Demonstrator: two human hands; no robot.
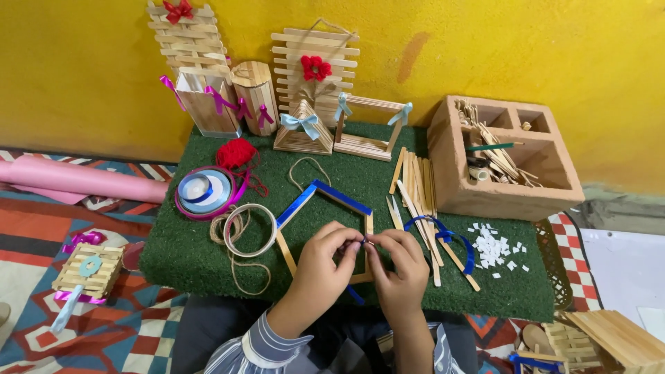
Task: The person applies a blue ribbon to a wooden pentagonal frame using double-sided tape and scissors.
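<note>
Green mat (194, 256), ribbon (424, 223) trailing rightward.

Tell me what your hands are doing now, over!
Left hand and right hand pinching blue ribbon together. Stick frame with blue edging flat on green mat beneath. Loose sticks and twine alongside, nothing blocking.

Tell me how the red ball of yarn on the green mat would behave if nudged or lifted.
The red ball of yarn looks round, so a nudge would probably roll it, though the rough green mat likely slows it. It appears soft and light, probably squashing when gripped. Its loose strand trails toward the ribbon spools and might snag.
</note>
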